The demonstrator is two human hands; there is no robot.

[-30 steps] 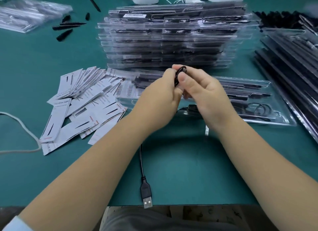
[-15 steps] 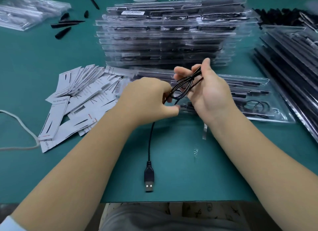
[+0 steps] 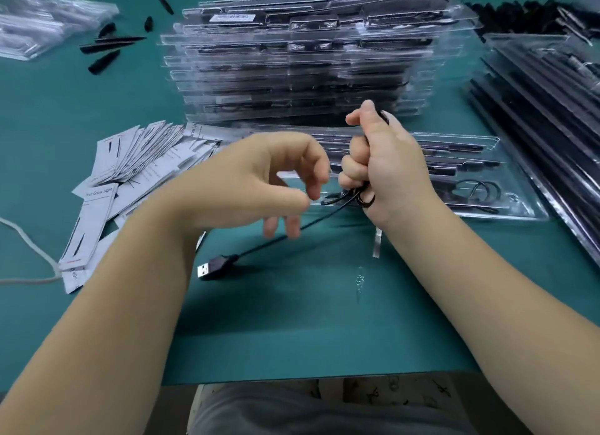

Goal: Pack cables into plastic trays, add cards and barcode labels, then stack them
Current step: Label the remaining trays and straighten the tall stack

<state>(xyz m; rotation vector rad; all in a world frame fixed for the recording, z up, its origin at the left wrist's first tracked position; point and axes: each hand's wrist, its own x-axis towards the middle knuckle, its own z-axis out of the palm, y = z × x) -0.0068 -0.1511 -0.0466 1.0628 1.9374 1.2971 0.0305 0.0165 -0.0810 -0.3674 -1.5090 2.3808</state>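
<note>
My right hand [image 3: 386,165] grips a coiled bundle of thin black cable [image 3: 349,199] in a fist. The cable's loose end runs down to the left, ending in a USB plug [image 3: 212,267] just above the green mat. My left hand [image 3: 259,181] hovers beside the bundle with fingers loosely curled; its lower fingertips touch the cable strand. Behind the hands lies an open clear plastic tray [image 3: 506,171] holding black parts and a coiled cable. A tall stack of filled trays [image 3: 308,61] stands behind it. White printed cards [image 3: 136,162] fan out at the left.
More trays with black parts [image 3: 545,110] lean at the right. Loose black pointed pieces [image 3: 107,50] and a bagged pile [image 3: 39,25] lie at the far left. A white cord [image 3: 29,249] curves at the left edge. The mat's front edge [image 3: 324,376] is near my lap.
My right hand has closed into a fist round the coil and turned upright. My left hand let go of the loops and dropped lower. The USB plug swung up and to the left.
</note>
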